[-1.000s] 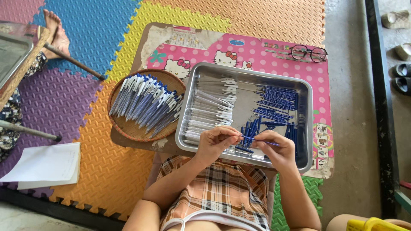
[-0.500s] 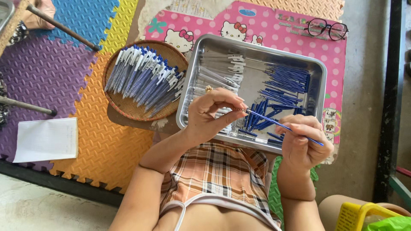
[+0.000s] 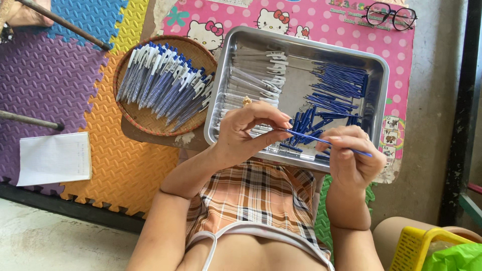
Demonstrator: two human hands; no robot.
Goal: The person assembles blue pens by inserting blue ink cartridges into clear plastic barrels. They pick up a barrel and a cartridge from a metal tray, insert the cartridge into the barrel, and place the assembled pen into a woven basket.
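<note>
While both hands work above the tray's near edge, stock stands as follows.

Left hand [image 3: 246, 131]: fingers pinched together on a clear pen barrel, its tip meeting the refill.
Right hand [image 3: 351, 155]: fingers clamped on a thin blue ink refill [image 3: 326, 141], held level between the two hands and pointing toward the left one.
Metal tray [image 3: 381, 75]: on the pink mat; holds the loose parts.
Clear barrels [image 3: 253, 80]: a sizeable heap along the tray's left side, not yet filled, by the look of them.
Blue refills [image 3: 339, 88]: a bundle at the tray's far right corner, more strewn toward its near edge.
Finished pens [image 3: 163, 83]: a full layer in the round woven basket [image 3: 145, 125], just left of the tray.
Progress, as judged: many pens assembled; a large share of barrels and refills left.
Eyeglasses [image 3: 390, 15]: far right corner of the pink mat [image 3: 321, 20].
</note>
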